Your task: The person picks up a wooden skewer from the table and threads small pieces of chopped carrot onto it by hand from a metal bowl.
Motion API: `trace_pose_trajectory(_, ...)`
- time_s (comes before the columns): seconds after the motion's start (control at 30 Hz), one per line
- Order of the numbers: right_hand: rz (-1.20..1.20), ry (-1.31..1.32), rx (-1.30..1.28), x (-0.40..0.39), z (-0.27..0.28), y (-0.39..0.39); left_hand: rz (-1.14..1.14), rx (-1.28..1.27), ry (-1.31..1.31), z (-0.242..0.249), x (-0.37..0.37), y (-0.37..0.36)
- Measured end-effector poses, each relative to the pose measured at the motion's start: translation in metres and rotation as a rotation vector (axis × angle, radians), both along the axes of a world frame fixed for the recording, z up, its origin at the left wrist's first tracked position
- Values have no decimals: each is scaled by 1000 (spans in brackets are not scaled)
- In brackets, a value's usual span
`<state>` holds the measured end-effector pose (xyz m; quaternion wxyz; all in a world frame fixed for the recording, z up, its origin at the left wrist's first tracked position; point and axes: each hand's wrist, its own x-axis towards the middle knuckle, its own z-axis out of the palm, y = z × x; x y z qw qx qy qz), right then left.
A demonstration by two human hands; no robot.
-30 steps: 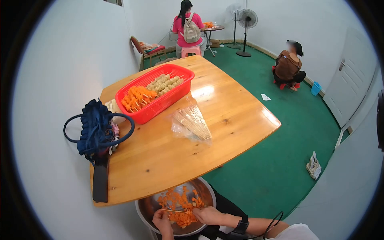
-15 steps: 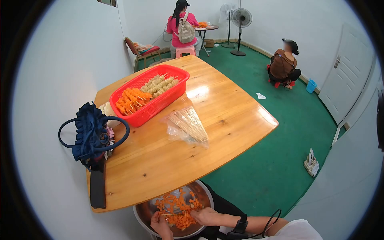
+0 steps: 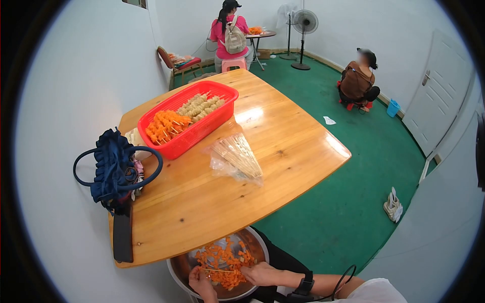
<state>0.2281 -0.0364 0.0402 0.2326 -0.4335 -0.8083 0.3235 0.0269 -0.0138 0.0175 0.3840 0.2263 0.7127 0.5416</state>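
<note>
A thin wooden skewer (image 3: 222, 270) extends over a wide metal bowl (image 3: 174, 275) of chopped orange pieces (image 3: 230, 262). Its left end is pinched between the fingers of my left hand (image 3: 203, 285), at the bowl's left side. My right hand (image 3: 263, 274) is at the right side, fingers closed close to the skewer's other end. What lies between those right fingertips is too small to make out. Under the skewer, the orange pieces are scattered across the bottom of the bowl.
Above the bowl is a wooden table (image 3: 283, 171) with a red basket (image 3: 202, 132) of skewered food, a plastic bag of skewers (image 3: 236, 157), a blue handbag (image 3: 113, 169) and a black phone-like object (image 3: 123, 235). Two other people sit farther back, near a fan (image 3: 305, 22).
The skewer now slants slightly down to the right, where it was nearly level before. My left hand has shifted a little to the left; my right hand stays in nearly the same place.
</note>
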Motion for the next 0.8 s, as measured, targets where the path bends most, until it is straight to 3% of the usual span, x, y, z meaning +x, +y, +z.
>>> trace_pose_trajectory(0.17,-1,-12,0,-1,0,0,-32,52,-42,-6,-3,-1)
trace_pose_trajectory(0.27,-2,-22,-7,-1,1,-1,-27,90,-18,-35,-10,-3)
trace_pose_trajectory(0.37,0,-22,-35,-2,0,0,-140,-34,-27,53,8,-10)
trace_pose_trajectory(0.8,-8,-15,26,-2,1,0,-121,55,-51,52,9,-14)
